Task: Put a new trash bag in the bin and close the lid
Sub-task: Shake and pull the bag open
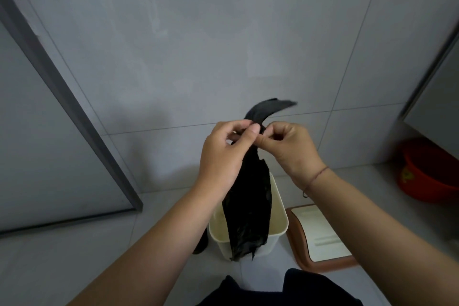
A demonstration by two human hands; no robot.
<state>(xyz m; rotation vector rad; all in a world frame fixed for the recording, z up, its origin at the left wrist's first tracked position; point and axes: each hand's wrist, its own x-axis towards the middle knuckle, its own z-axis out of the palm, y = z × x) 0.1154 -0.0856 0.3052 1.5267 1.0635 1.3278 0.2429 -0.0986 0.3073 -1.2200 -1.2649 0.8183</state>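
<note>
Head view: left hand (pixel 223 154) and right hand (pixel 290 149) pinching folded black trash bag (pixel 248 206) above open bin (pixel 279 218); mouth unopened, needs spreading over rim.

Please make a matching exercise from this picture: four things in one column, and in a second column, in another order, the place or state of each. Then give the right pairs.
Things:
1. trash bag
2. bin
3. lid
4. red basin

Places or states:
A. lying flat on the floor, right of the bin
B. pinched at the top by the left hand and right hand, hanging unopened
C. on the floor at the far right, by the wall
D. open, standing on the floor, no liner fitted yet

Pairs: 1-B, 2-D, 3-A, 4-C
</note>
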